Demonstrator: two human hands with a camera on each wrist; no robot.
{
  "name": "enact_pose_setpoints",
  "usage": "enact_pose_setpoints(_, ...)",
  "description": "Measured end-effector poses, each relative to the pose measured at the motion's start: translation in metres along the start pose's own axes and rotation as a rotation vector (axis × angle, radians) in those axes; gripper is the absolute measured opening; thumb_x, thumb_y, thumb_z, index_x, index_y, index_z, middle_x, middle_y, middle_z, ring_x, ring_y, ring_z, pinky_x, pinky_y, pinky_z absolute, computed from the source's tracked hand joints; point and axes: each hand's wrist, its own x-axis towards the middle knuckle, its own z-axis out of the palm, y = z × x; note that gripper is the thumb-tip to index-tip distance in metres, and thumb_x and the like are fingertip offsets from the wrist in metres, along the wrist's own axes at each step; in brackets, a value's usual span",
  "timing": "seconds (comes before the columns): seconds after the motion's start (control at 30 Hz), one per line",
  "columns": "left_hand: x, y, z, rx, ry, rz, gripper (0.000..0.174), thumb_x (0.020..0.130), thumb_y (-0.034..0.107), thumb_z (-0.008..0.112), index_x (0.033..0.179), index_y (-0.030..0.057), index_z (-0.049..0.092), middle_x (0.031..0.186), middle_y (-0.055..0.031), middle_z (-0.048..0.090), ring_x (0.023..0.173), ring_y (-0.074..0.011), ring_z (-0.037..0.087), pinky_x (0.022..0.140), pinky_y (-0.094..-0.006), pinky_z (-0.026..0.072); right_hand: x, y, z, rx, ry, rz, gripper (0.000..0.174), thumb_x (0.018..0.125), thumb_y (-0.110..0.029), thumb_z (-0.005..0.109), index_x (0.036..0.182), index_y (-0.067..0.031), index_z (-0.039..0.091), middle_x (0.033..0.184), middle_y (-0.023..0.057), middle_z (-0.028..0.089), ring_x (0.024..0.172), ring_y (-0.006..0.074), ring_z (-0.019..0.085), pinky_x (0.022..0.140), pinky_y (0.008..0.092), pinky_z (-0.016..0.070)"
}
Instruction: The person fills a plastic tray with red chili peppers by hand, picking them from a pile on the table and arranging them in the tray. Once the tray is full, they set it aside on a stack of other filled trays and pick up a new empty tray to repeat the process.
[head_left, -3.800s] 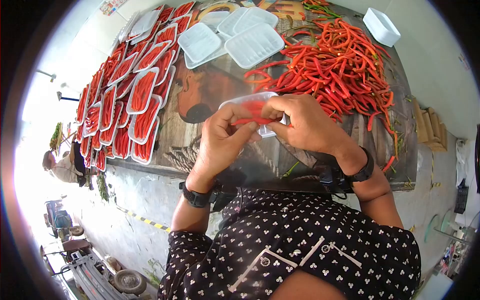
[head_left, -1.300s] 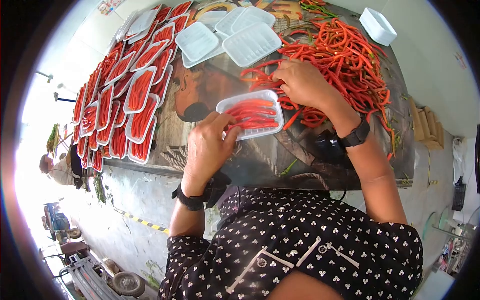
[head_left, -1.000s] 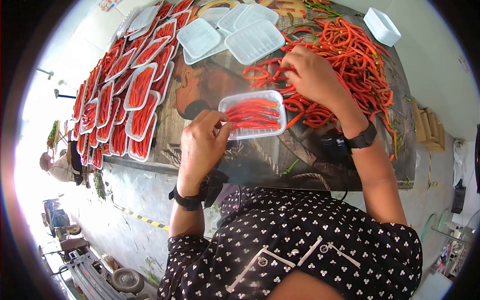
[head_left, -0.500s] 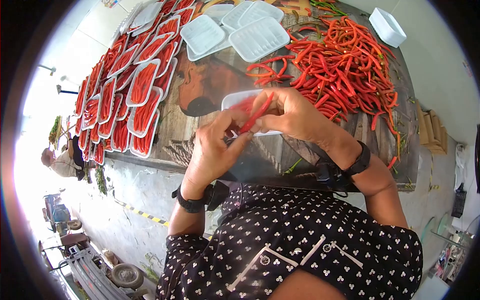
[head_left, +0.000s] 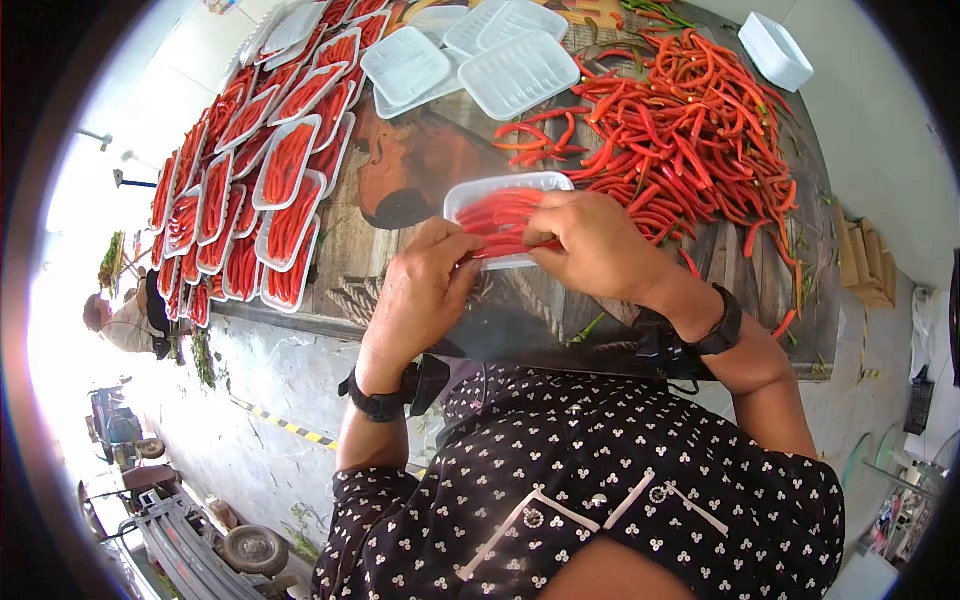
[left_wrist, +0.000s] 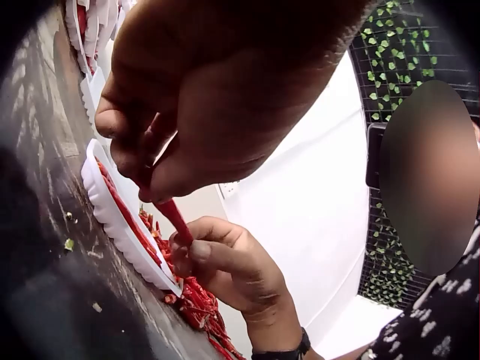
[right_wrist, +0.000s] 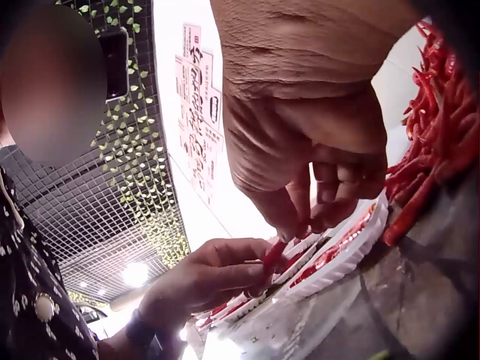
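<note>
A red chili pepper (left_wrist: 176, 220) is stretched between both hands over a white tray (head_left: 463, 196). My left hand (head_left: 412, 295) pinches one end of it with thumb and fingers. At the other end, the fingertips of my right hand (head_left: 602, 247) grip it, as the left wrist view shows. Several more red chilies (head_left: 505, 208) lie side by side in that tray, partly covered by the hands. The same chili (right_wrist: 273, 258) appears between the two hands in the right wrist view.
A big heap of loose red chilies (head_left: 690, 130) lies to the right. Filled trays (head_left: 287, 165) crowd the left side of the table. Blank trays (head_left: 520, 75) are at the back, and a stack of white trays (head_left: 775, 55) stands at the far right corner.
The right hand went to the heap and came back with a chili. Since half a second ago, that chili has gone from slanting upright to lying lower along the tray, between both hands.
</note>
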Motion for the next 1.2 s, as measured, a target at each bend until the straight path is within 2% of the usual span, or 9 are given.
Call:
enact_pose_setpoints(0.07,0.0,0.002,0.0,-0.014,0.007,-0.036,0.019,0.079,0.001,0.065,0.097,0.0002,0.064,0.091,-0.0158,0.06,0.085,-0.0336,0.062,0.074,-0.04,0.0492,0.0,-0.001,0.004,-0.053,0.018,-0.011,0.009,0.073,-0.007,0.069,0.081,-0.0039,0.066,0.08,0.0117,0.064,0.074,0.0331,0.063,0.067,0.0411,0.0498)
enact_pose_setpoints(0.17,0.0,0.004,0.0,-0.081,0.006,-0.124,0.015,0.078,0.0,0.066,0.093,0.0011,0.062,0.088,-0.0151,0.059,0.08,-0.0334,0.062,0.071,-0.0404,0.0487,0.001,-0.007,0.003,-0.087,-0.023,0.013,0.008,0.074,-0.007,0.068,0.081,-0.0038,0.065,0.08,0.0117,0.064,0.075,0.0327,0.064,0.067,0.0412,0.0498)
enact_pose_setpoints(0.27,0.0,0.004,0.001,-0.02,0.045,-0.099,0.015,0.078,-0.001,0.066,0.091,0.0016,0.06,0.086,-0.0149,0.059,0.077,-0.0333,0.061,0.069,-0.0401,0.0484,0.001,-0.006,0.004,-0.089,-0.039,0.022,0.007,0.074,-0.006,0.067,0.08,-0.0039,0.064,0.08,0.012,0.064,0.075,0.0331,0.063,0.066,0.0417,0.0495)
enact_pose_setpoints(0.5,0.001,-0.003,0.004,0.013,0.078,-0.047,0.013,0.077,0.0,0.066,0.089,0.0019,0.062,0.085,-0.0147,0.06,0.076,-0.0337,0.062,0.068,-0.04,0.0486,0.0,-0.003,0.006,-0.13,-0.014,0.023,0.005,0.074,-0.005,0.066,0.075,-0.0033,0.062,0.077,0.0117,0.062,0.074,0.0335,0.063,0.065,0.0426,0.0489)
enact_pose_setpoints(0.83,0.004,-0.002,0.006,0.04,0.06,-0.108,0.01,0.076,0.002,0.068,0.085,0.0027,0.064,0.083,-0.0133,0.062,0.077,-0.0326,0.063,0.067,-0.0397,0.0487,0.001,-0.002,0.009,-0.143,0.022,0.012,0.004,0.075,-0.005,0.065,0.075,-0.0042,0.062,0.077,0.0116,0.062,0.074,0.0339,0.062,0.066,0.0433,0.0489)
enact_pose_setpoints(1.0,0.001,-0.003,0.004,0.044,0.083,-0.143,0.008,0.077,0.003,0.067,0.085,0.0026,0.065,0.082,-0.0135,0.061,0.073,-0.0313,0.062,0.066,-0.0379,0.0483,0.0,0.005,-0.018,-0.065,0.059,-0.031,0.003,0.077,-0.006,0.065,0.079,-0.0047,0.065,0.077,0.0121,0.063,0.073,0.0321,0.063,0.065,0.0405,0.0499)
enact_pose_setpoints(1.1,-0.002,-0.003,0.002,0.065,0.083,-0.19,0.009,0.079,0.004,0.066,0.088,0.0022,0.063,0.082,-0.0138,0.06,0.071,-0.0308,0.062,0.065,-0.0373,0.0482,-0.006,0.022,-0.051,-0.123,0.203,0.141,0.009,0.079,-0.007,0.066,0.086,-0.0031,0.068,0.08,0.0118,0.065,0.07,0.0284,0.064,0.063,0.0345,0.0508)
enact_pose_setpoints(1.2,-0.004,-0.009,0.005,0.084,0.132,-0.17,0.013,0.081,0.004,0.065,0.093,0.0023,0.062,0.083,-0.0144,0.06,0.07,-0.0306,0.061,0.064,-0.0373,0.0482,-0.013,0.041,-0.072,-0.241,0.256,0.205,0.008,0.079,-0.006,0.066,0.086,-0.0033,0.068,0.081,0.0119,0.066,0.072,0.0287,0.065,0.065,0.0353,0.051)
